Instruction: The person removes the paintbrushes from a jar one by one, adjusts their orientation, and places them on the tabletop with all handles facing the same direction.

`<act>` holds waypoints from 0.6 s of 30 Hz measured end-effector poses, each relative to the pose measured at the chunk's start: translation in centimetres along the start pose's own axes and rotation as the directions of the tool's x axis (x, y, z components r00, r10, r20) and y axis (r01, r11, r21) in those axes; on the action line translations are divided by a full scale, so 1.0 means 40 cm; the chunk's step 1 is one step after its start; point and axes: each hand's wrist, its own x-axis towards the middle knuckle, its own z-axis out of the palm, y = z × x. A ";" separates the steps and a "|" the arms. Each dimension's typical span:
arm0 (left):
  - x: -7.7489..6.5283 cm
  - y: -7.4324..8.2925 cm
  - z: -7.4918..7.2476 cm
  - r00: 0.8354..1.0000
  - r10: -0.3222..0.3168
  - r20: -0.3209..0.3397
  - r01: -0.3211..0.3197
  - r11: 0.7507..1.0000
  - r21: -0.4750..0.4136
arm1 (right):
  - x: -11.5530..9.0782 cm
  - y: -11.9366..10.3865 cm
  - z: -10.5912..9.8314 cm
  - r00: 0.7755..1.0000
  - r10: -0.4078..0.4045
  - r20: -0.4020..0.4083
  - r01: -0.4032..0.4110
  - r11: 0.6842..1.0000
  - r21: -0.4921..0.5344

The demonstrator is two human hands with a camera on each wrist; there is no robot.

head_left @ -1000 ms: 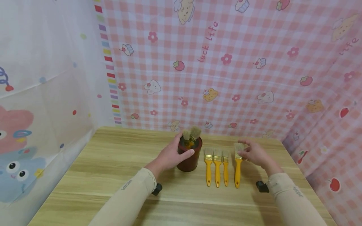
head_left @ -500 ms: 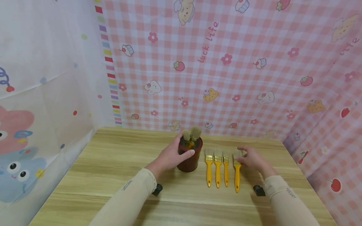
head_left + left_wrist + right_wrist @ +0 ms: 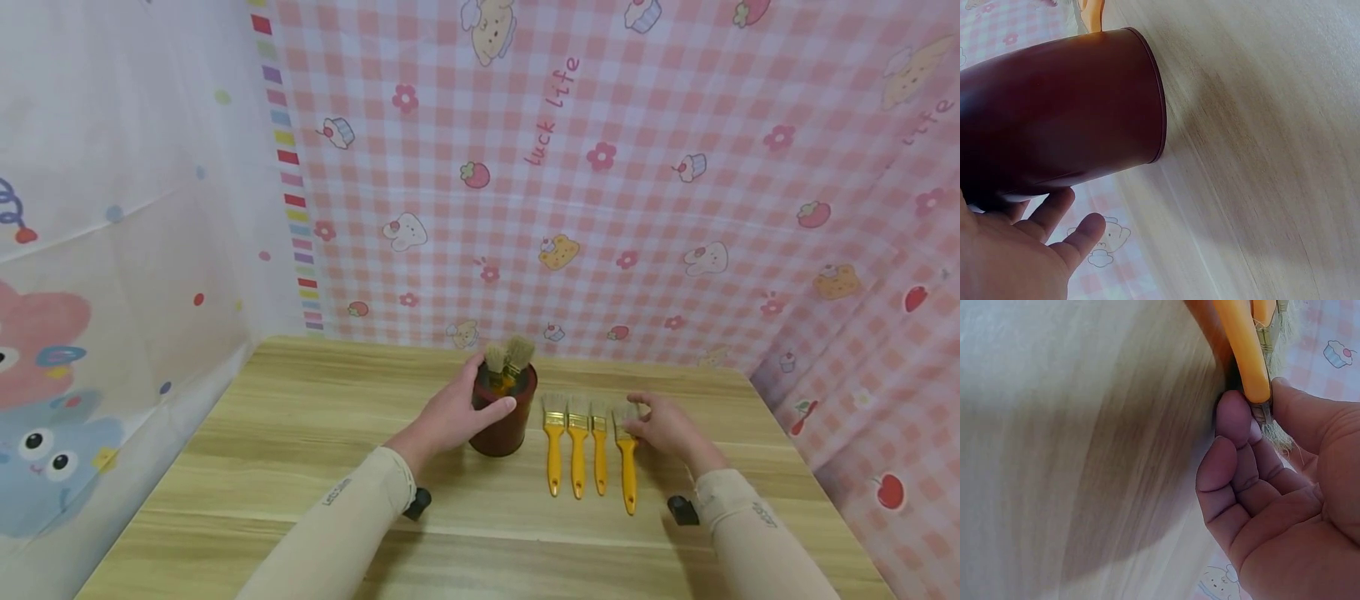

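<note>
My left hand (image 3: 450, 412) grips a dark red-brown cup (image 3: 501, 435), its thumb across the near side and the other fingers behind the rim. Bristle-up paintbrushes (image 3: 519, 353) stand in that cup. To its right lie three yellow-handled paintbrushes (image 3: 577, 460) side by side, bristles away from me. A fourth paintbrush (image 3: 628, 479) lies just beyond them, slightly slanted, and my right hand (image 3: 669, 429) pinches it near the bristles. The right wrist view has thumb and fingertips (image 3: 1234, 415) around its metal band, below the yellow handle (image 3: 1244, 350). The left wrist view shows the smooth cup wall (image 3: 1066, 106) up close.
Everything stands on a wood-grain table (image 3: 300, 500). A pink checked cloth (image 3: 525, 208) hangs behind and to the right, and a white printed cloth (image 3: 150, 167) on the left. Small black devices (image 3: 682, 510) sit at both wrists.
My right hand has shifted left and towards me, bringing the fourth paintbrush closer to the other three and tilting its handle end slightly right. My left hand and the cup stay put.
</note>
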 end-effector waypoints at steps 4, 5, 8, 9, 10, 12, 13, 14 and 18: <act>-0.001 0.000 0.001 1.000 -0.006 -0.005 0.006 1.000 0.001 | 0.000 0.003 0.002 1.000 0.008 0.001 -0.009 1.000 0.010; -0.001 0.000 0.001 1.000 -0.009 -0.006 0.009 1.000 0.001 | 0.000 0.003 0.003 1.000 0.008 -0.001 -0.008 1.000 0.011; 0.000 -0.001 0.002 1.000 -0.006 -0.005 0.006 1.000 0.005 | -0.003 0.002 0.005 1.000 -0.003 -0.004 0.003 1.000 0.005; 0.000 -0.001 0.002 1.000 -0.005 -0.005 0.005 1.000 0.006 | -0.004 0.002 0.006 1.000 -0.001 -0.007 0.001 1.000 0.004; 0.001 -0.001 0.001 1.000 -0.004 -0.003 0.004 1.000 0.005 | -0.006 0.002 0.007 1.000 -0.005 -0.008 0.005 1.000 -0.001; 0.001 -0.001 0.001 1.000 -0.001 0.000 0.001 1.000 0.002 | -0.009 0.000 0.009 1.000 -0.014 -0.009 0.014 1.000 -0.012; 0.001 -0.001 0.001 1.000 -0.001 0.000 0.001 1.000 0.002 | -0.010 -0.001 0.010 1.000 -0.012 -0.012 0.011 1.000 -0.016; 0.001 -0.001 0.001 1.000 0.001 -0.001 -0.001 1.000 0.000 | -0.011 -0.002 0.010 1.000 -0.014 -0.015 0.014 1.000 -0.022; 0.001 -0.001 0.000 1.000 0.002 -0.003 -0.002 1.000 -0.001 | -0.015 -0.008 0.013 1.000 -0.009 -0.017 0.009 1.000 -0.017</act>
